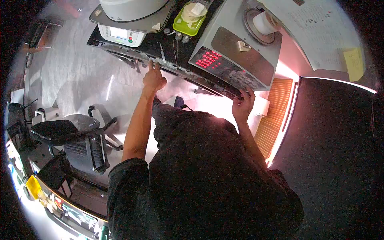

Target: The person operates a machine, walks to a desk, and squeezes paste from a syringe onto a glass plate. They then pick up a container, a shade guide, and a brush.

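My left hand [154,78] rests at the front edge of the dark bench [176,68], its index and middle fingers stretched out onto the edge and nothing in its grasp. Just beyond those fingertips lie tweezers [162,52]. Farther right, my right hand [244,105] touches the same edge with bent fingers, below the corner of a grey machine [228,50] with red lit digits. Whether its fingers hold anything is hidden. A white device with a small screen [121,35] stands beyond my left hand, and a green tray [189,25] holds a round pale item.
A wheeled office chair [80,138] stands on the floor at the left. White paper with handwriting [320,32] and a yellow note [353,64] are at the upper right. A slatted wooden panel [275,116] lies right of my right hand. Another cluttered table [76,214] is at the lower left.
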Tool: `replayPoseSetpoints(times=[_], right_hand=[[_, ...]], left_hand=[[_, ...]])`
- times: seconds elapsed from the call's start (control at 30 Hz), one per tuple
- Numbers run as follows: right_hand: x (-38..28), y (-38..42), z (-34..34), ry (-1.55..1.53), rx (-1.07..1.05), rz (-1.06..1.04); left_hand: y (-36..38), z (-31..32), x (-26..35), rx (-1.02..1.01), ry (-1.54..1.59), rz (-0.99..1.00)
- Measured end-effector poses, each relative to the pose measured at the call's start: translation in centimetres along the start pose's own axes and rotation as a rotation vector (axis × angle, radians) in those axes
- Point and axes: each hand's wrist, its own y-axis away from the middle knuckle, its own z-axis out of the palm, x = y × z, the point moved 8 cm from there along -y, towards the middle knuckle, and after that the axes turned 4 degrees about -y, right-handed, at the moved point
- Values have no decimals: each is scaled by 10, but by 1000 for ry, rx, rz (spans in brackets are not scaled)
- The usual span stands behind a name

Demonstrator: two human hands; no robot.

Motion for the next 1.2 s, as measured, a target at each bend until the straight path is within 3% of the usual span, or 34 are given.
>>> replayPoseSetpoints(times=[0.53,0.77,1.2], right_hand=[[-9,0,0,-94,-28,117],[-4,2,3,56,-12,-78],[-10,0,3,7,-26,-37]], left_hand=[[-3,6,-4,-7,-4,-3],[1,0,0,-41,-12,-26],[-1,4,-3,-41,-5,-20]])
